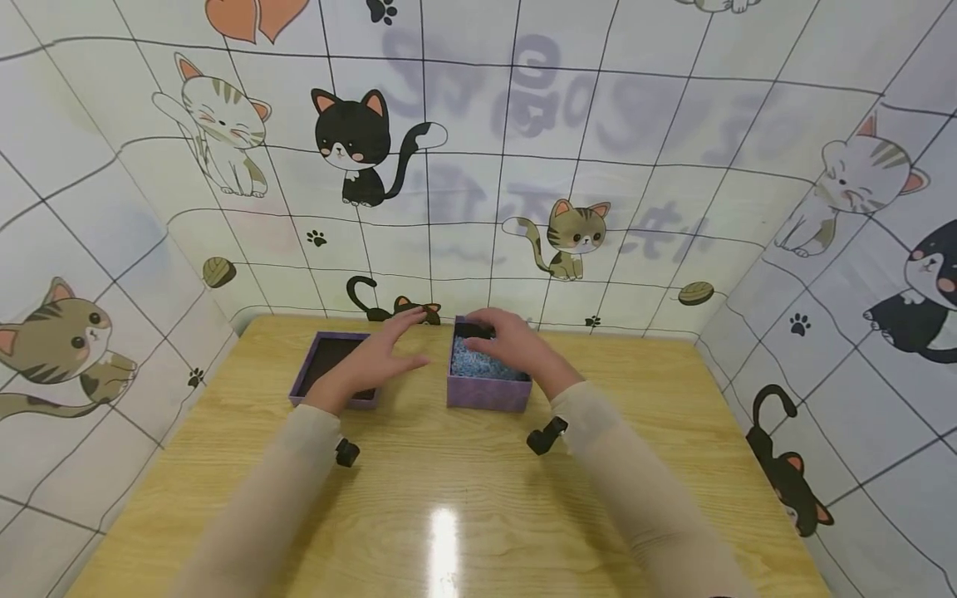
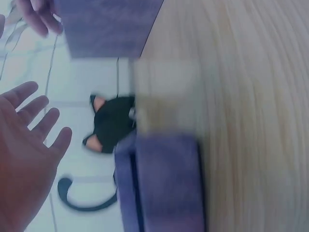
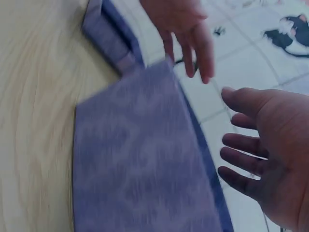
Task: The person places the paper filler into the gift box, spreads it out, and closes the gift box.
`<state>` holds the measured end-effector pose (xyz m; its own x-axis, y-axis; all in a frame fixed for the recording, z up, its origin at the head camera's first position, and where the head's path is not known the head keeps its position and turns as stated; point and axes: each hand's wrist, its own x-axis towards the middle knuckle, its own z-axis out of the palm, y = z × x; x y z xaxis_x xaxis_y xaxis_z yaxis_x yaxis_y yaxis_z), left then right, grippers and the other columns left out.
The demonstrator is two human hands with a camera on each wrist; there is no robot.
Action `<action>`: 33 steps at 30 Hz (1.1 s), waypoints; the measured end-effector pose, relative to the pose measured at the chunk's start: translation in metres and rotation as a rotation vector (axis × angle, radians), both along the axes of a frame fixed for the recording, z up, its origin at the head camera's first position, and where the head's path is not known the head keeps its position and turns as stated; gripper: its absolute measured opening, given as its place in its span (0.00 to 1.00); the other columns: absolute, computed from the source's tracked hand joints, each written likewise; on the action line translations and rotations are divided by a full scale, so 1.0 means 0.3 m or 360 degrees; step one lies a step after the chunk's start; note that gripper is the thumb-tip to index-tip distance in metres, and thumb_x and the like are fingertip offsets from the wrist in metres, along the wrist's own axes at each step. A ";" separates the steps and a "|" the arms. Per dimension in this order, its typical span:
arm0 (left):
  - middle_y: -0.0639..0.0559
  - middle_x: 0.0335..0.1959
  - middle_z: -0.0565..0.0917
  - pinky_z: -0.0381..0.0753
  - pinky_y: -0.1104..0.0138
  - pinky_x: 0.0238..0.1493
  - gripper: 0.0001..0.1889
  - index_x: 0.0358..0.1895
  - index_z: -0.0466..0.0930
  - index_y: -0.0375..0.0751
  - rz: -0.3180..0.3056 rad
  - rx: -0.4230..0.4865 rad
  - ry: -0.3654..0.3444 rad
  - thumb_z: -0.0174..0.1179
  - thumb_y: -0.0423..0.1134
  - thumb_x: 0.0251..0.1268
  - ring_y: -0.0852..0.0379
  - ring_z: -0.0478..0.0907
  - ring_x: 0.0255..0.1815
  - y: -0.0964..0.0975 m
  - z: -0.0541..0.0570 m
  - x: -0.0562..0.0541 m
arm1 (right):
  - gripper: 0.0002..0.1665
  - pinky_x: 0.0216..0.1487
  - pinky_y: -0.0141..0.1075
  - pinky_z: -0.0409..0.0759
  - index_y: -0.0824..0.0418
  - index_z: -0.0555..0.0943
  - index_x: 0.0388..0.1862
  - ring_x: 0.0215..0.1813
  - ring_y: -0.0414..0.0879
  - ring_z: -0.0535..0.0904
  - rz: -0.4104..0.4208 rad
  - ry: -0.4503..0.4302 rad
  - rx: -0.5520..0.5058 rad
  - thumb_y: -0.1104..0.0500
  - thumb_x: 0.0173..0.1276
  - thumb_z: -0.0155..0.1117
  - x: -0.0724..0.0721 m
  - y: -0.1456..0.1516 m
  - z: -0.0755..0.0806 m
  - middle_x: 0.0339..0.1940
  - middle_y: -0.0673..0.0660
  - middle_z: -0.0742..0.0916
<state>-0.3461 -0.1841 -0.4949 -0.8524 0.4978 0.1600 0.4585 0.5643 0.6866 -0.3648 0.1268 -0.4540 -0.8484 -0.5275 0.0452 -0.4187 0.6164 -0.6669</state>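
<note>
A purple box (image 1: 488, 394) stands near the back of the table, filled with blue shredded paper (image 1: 478, 365). Something black (image 1: 471, 330) shows at its far inner end. Over its right part hovers my right hand (image 1: 516, 342), fingers spread and loosely bent, holding nothing; the right wrist view shows that hand (image 3: 270, 145) beside the purple box wall (image 3: 140, 159). To the left lies a shallow purple lid (image 1: 317, 365) with a dark inside. Above the lid's right part, my left hand (image 1: 374, 361) reaches out with straight, relaxed fingers and an empty palm (image 2: 24, 154).
The wooden table (image 1: 463, 473) meets a cat-patterned white wall covering (image 1: 463, 208) just behind the box and lid. Similar panels rise at both sides. Small black wrist cameras (image 1: 548, 436) sit on the sleeves.
</note>
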 end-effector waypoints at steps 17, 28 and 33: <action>0.30 0.90 0.51 0.58 0.25 0.78 0.54 0.93 0.46 0.42 0.0511 -0.0081 -0.0220 0.67 0.62 0.79 0.21 0.52 0.86 -0.485 -0.049 0.146 | 0.39 0.67 0.41 0.84 0.56 0.73 0.84 0.69 0.52 0.82 0.0146 0.0186 -0.0203 0.50 0.81 0.74 0.205 -0.414 -0.063 0.75 0.57 0.78; 0.23 0.88 0.50 0.64 0.29 0.77 0.68 0.92 0.34 0.36 0.0442 -0.0006 -0.0524 0.80 0.54 0.68 0.20 0.60 0.82 -0.549 -0.136 0.177 | 0.70 0.84 0.48 0.67 0.60 0.53 0.94 0.88 0.54 0.62 -0.0213 -0.0263 -0.0273 0.42 0.67 0.86 0.217 -0.545 -0.261 0.90 0.60 0.64; 0.21 0.85 0.56 0.65 0.31 0.76 0.68 0.92 0.36 0.35 0.0375 0.0019 -0.0524 0.82 0.49 0.66 0.22 0.64 0.80 -0.555 -0.157 0.179 | 0.74 0.81 0.45 0.71 0.58 0.51 0.95 0.86 0.53 0.67 -0.0222 -0.0347 -0.0332 0.44 0.64 0.89 0.199 -0.563 -0.341 0.90 0.58 0.66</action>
